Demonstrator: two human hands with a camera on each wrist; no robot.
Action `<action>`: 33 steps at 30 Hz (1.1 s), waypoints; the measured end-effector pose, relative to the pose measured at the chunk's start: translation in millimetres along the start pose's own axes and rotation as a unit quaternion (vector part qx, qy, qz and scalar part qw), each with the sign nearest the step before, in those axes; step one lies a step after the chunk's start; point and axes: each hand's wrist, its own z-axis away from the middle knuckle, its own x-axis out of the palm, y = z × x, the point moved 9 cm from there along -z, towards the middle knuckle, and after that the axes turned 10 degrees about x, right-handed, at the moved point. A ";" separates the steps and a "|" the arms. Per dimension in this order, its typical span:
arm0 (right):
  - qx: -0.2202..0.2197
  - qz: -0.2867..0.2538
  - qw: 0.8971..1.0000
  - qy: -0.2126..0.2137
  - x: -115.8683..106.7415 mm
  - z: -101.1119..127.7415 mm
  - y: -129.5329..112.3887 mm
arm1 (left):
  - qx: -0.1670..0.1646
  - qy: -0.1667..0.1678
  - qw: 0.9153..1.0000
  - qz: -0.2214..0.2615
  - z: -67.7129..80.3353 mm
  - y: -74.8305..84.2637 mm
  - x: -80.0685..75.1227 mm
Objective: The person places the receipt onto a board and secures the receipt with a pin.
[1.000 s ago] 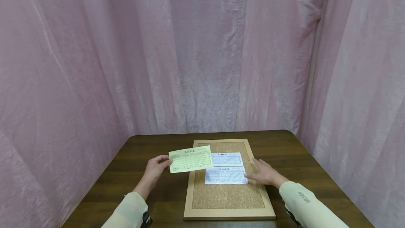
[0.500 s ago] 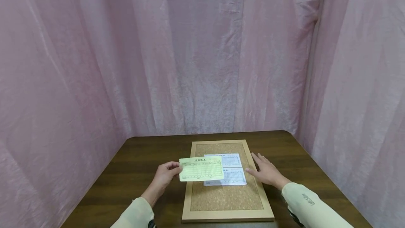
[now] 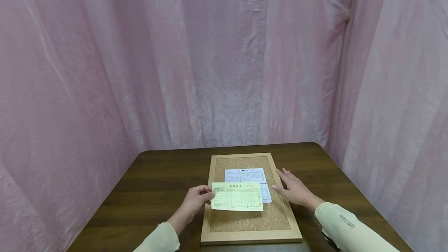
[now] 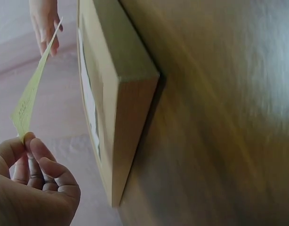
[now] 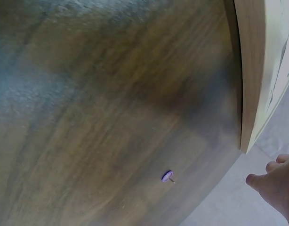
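My left hand [image 3: 194, 202] pinches a pale green printed form [image 3: 237, 197] by its left edge. The form hangs over the wood-framed corkboard [image 3: 250, 224], apart from its surface, as the left wrist view [image 4: 31, 94] shows from the side. Two white printed forms lie on the cork, one above the other. The upper white form [image 3: 245, 174] shows mostly uncovered; the lower white form [image 3: 267, 194] is largely hidden behind the green one. With fingers extended, my right hand [image 3: 296, 192] is at the board's right edge; whether it touches the frame I cannot tell.
A purple thumbtack [image 5: 167, 176] lies on the dark wooden table [image 5: 111, 132], to be seen in the right wrist view. Pink curtains [image 3: 224, 69] hang behind the table and along both sides.
My left hand has carried the green form right and toward me, from the board's left side to above the lower white form. My right hand stays nearly in place.
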 end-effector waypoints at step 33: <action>-0.156 0.006 0.985 -0.079 37.3 49.9 -49.1 | -0.031 -0.029 0.999 0.025 18.5 -29.5 40.5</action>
